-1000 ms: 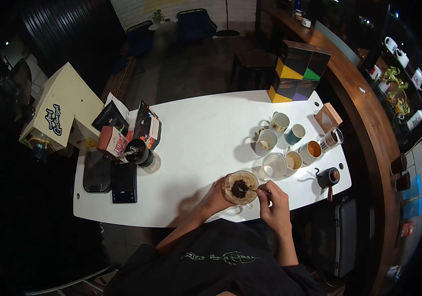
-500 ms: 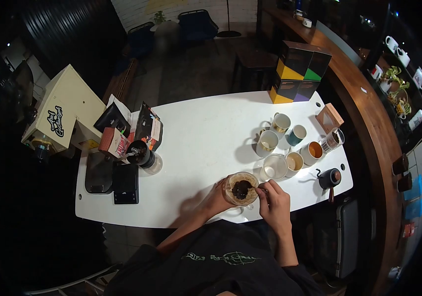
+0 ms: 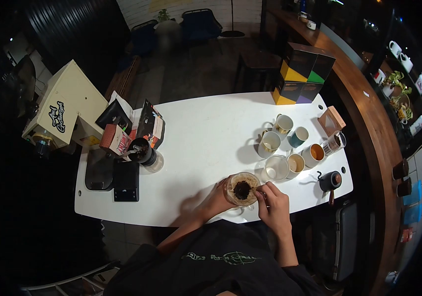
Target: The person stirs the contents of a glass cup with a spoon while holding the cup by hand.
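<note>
A glass coffee server point(image 3: 244, 207) with a handle stands at the table's front edge, topped by a brown-stained paper filter point(image 3: 234, 184). Dark wet coffee grounds point(image 3: 242, 189) lie in the filter's middle. My left hand point(image 3: 217, 198) is wrapped around the left side of the glass, its fingers partly hidden behind it. At the filter's right rim, my right hand point(image 3: 272, 201) is closed in a pinch on the filter's edge; the fingertips are small and hard to make out. Just beyond it stands a clear glass cup point(image 3: 276, 168).
Several mugs point(image 3: 271, 142) cluster right of centre, near a black gooseneck kettle point(image 3: 329, 181). At left are a hand grinder point(image 3: 144, 152), a black scale point(image 3: 126, 182), coffee bags point(image 3: 150, 126) and a cream box point(image 3: 67, 108). Dark patterned boxes point(image 3: 302, 74) stand at the far right corner.
The view has shifted slightly. Both hands keep the same hold, and the dark grounds look a little more gathered in the filter's middle.
</note>
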`<state>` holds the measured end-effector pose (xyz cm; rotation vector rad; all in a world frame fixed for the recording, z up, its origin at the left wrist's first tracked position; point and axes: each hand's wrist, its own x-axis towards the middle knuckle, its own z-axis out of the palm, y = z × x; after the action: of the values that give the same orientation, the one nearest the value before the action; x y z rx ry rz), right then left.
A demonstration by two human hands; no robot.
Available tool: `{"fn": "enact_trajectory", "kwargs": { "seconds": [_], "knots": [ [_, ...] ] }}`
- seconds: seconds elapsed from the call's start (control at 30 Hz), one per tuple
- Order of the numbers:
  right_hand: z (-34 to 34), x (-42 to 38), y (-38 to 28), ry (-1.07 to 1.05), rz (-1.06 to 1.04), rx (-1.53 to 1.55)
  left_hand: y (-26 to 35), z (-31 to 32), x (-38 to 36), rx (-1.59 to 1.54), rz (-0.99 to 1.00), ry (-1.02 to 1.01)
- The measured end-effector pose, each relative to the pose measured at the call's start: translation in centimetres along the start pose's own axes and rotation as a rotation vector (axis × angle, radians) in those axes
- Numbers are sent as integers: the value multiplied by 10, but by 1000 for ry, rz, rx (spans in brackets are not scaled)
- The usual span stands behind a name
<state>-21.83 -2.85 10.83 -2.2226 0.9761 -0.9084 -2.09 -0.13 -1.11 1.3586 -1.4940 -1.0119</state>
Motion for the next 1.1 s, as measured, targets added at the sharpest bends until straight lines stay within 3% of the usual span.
{"fn": "enact_trajectory", "kwargs": {
  "seconds": [0.1, 0.2, 0.5, 0.6, 0.77, 0.9, 1.1],
  "knots": [
    [-1, 0, -1, 66, 27, -25, 5, -1, -1, 23, 6, 4],
    [-5, 2, -2, -5, 4, -79, 3, 1, -1, 31, 2, 10],
    [-13, -1, -7, -53, 57, 144, 0, 1, 0, 35, 4, 13],
    [-8, 0, -5, -73, 4, 74, -1, 1, 0, 34, 17, 14],
    [-4, 0, -4, 92, 4, -27, 5, 0, 1, 98, 35, 10],
    [-5, 1, -3, 24, 27, -56, 4, 1, -1, 89, 9, 24],
    [-12, 0, -15, -5, 105, 161, -7, 2, 2, 80, 23, 12]
  ]
}}
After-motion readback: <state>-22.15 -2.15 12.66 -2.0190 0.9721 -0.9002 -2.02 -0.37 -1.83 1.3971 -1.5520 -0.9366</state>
